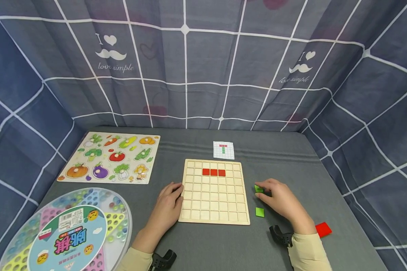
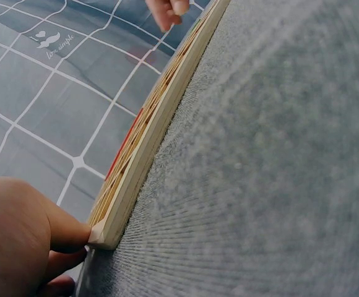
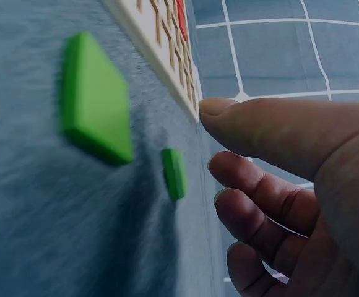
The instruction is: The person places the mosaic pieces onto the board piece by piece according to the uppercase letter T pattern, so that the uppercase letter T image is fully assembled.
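A wooden grid board (image 1: 214, 206) lies flat on the grey cloth, with three red square tiles (image 1: 214, 172) side by side in one of its upper rows. My left hand (image 1: 167, 205) rests against the board's left edge; in the left wrist view the thumb touches a corner of the board. To the right of the board, my right hand (image 1: 278, 197) reaches over a green square tile (image 1: 257, 189), thumb and fingers spread apart around it. Nearer to me lies a second green tile (image 1: 259, 212). Within the right wrist view the fingertips (image 3: 220, 106) stand clear of both green tiles.
Beyond the board lies a small pattern card (image 1: 224, 150) showing a red and green T. A vegetable puzzle board (image 1: 103, 171) sits at the back left, a round board game (image 1: 68, 237) in front of it. Something flat and red (image 1: 323, 229) lies beside my right wrist.
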Demonstrator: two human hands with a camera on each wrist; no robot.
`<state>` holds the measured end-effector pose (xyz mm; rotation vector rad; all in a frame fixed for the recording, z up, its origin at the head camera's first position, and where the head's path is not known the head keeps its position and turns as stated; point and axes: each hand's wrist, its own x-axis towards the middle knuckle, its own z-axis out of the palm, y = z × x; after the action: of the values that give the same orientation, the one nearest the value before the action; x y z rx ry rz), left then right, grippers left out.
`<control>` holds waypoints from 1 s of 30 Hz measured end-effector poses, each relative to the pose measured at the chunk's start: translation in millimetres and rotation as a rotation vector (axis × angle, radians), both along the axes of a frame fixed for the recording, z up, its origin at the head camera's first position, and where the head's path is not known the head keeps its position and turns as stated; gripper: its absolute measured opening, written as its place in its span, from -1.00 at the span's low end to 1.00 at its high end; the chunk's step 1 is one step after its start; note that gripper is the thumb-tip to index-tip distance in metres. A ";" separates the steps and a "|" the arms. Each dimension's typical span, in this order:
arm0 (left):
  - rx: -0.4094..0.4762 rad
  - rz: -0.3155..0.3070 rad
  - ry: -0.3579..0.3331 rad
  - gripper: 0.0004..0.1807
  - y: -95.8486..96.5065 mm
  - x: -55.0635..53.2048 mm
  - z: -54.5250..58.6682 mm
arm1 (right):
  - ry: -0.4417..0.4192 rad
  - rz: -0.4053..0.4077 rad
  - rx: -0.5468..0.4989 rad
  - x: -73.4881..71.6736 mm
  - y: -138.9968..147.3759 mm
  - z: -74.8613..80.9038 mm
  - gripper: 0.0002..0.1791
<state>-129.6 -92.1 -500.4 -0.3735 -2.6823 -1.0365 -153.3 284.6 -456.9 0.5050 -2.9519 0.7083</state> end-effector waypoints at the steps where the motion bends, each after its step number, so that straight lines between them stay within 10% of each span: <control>1: 0.001 0.000 -0.003 -0.59 0.0 0.2 0.2 | 0.003 -0.005 -0.001 4.1 1.3 -0.9 -0.59; 18: -0.011 -0.007 -0.012 -0.58 0.0 0.9 1.7 | 0.033 -0.062 -0.007 54.8 9.7 -12.4 -0.61; 30: -0.008 -0.006 -0.012 -0.58 -0.4 0.2 2.9 | 0.032 -0.056 -0.026 62.3 7.2 -21.3 -0.59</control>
<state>-129.4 -92.5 -497.5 -0.3780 -2.6985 -1.0330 -91.0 291.8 -478.2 0.4265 -2.9107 0.7240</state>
